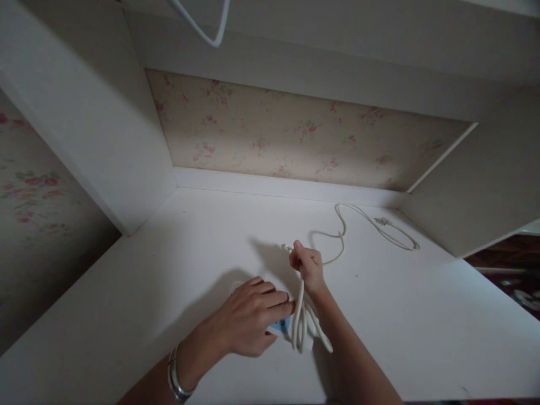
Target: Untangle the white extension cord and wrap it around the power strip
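My left hand (255, 315) is closed over a white object with a blue label (280, 324), most of it hidden under my fingers. Thick loops of white cord (300, 329) hang around the object's right side. In a fist a little above and to the right, my right hand (309, 267) grips the cord, and a short pale end (287, 247) sticks out past the thumb. A thin length of cord (342, 242) runs from behind my right hand across the white surface to the back right.
The white surface (202, 236) is bounded by a low back ledge (270, 185) and white side panels (105, 124). A bundled cord part (382, 221) lies near the right panel. A white loop (213, 40) hangs at the top. Floral wallpaper covers the wall behind.
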The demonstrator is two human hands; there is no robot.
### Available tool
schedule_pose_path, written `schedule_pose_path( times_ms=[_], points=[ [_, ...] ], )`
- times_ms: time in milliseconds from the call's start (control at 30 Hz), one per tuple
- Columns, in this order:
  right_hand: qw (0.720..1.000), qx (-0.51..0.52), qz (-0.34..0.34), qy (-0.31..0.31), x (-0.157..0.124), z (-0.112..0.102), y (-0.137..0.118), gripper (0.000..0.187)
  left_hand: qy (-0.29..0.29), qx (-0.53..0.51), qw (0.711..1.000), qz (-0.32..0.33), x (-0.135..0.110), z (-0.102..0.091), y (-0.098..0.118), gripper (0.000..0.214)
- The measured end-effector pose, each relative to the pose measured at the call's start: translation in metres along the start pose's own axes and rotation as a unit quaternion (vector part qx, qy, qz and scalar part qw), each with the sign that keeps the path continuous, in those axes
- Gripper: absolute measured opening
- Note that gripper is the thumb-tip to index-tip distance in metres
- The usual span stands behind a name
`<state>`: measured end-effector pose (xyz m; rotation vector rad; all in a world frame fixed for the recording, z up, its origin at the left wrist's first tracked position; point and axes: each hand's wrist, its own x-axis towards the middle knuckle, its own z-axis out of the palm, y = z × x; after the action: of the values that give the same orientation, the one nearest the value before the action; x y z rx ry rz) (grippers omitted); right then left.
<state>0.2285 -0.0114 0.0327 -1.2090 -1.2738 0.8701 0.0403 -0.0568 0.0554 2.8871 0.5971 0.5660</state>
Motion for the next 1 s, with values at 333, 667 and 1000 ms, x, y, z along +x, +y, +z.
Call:
schedule_pose_path(
  times_ms=[333, 667, 1000],
  points=[
    [0.991, -0.048, 0.042, 0.114, 0.014, 0.001, 0.009, 0.061, 0.113, -0.059, 0.992, -0.017, -0.003, -0.005, -0.004, 0.051],
    [0.970, -0.153, 0.080, 0.172, 0.017, -0.002, 0.024, 0.062, 0.222, -0.042, 0.974, -0.019, -0.006, 0.000, -0.010, 0.063],
    [0.954, -0.274, 0.077, 0.097, 0.016, 0.006, 0.024, 0.062, 0.239, 0.029, 0.970, -0.043, -0.006, 0.002, -0.010, 0.057]
  ],
)
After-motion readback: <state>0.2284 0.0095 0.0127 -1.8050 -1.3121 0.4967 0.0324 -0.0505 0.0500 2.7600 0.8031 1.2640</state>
